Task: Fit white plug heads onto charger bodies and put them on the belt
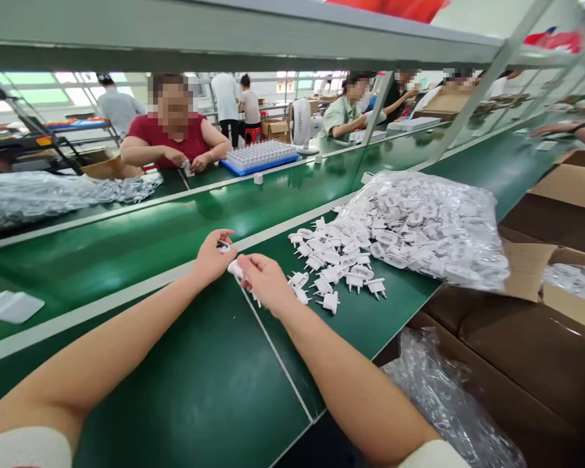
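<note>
My left hand (213, 255) pinches a small white and dark part over the green bench (195, 383). Touching it from the right, my right hand (266, 281) grips a white plug piece (236, 268) between thumb and fingers. Just right of my right hand lie several loose white plug pieces (331, 270) with metal pins. They spill from a clear plastic bag (429, 224) full of the same pieces.
A green conveyor belt (127, 240) runs beyond the bench, with a white part (12, 305) on it at left. A person in red sits opposite beside a blue tray (260, 158) of parts. Brown cardboard boxes (541, 351) and plastic wrap stand at right.
</note>
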### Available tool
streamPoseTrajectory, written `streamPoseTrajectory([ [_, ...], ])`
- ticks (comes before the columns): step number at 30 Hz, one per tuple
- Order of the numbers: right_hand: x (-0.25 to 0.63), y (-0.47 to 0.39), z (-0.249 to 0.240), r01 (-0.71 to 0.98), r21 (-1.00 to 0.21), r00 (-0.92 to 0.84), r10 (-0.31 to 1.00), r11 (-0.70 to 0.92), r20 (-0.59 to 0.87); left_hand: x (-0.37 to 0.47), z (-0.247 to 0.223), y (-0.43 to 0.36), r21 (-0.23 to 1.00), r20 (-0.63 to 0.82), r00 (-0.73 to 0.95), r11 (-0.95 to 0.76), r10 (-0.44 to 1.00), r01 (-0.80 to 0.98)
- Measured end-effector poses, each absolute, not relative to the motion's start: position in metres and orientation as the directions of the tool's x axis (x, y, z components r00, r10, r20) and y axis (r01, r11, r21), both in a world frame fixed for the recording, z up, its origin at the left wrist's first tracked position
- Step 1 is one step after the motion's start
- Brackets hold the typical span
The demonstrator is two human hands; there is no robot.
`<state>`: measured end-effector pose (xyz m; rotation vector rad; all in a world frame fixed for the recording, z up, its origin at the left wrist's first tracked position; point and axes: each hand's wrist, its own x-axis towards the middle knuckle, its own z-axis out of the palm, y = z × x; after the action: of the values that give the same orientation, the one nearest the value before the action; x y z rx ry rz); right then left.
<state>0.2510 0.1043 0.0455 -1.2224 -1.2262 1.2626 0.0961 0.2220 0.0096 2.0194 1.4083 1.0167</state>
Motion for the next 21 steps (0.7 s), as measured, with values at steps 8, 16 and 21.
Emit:
streamPoseTrajectory([
  [8, 0.253, 0.089, 0.055, -0.332, -0.894, -0.517, 0.851, -0.3, -0.093, 0.036, -0.006, 0.06, 0.809, 0.245, 0.264, -0.347, 0.933, 0.474],
  [16, 0.242, 0.083, 0.041, -0.116, -0.962, -0.629, 0.768, -0.246, -0.121, 0.013, -0.007, 0.008, 0.721, 0.179, -0.017, -0.119, 0.984, 0.682],
  [21, 0.231, 0.079, 0.031, -0.011, -1.0, -0.534, 0.845, 0.01, 0.014, 0.003, -0.001, -0.001, 0.781, 0.159, 0.232, -0.267, 0.959, 0.565],
])
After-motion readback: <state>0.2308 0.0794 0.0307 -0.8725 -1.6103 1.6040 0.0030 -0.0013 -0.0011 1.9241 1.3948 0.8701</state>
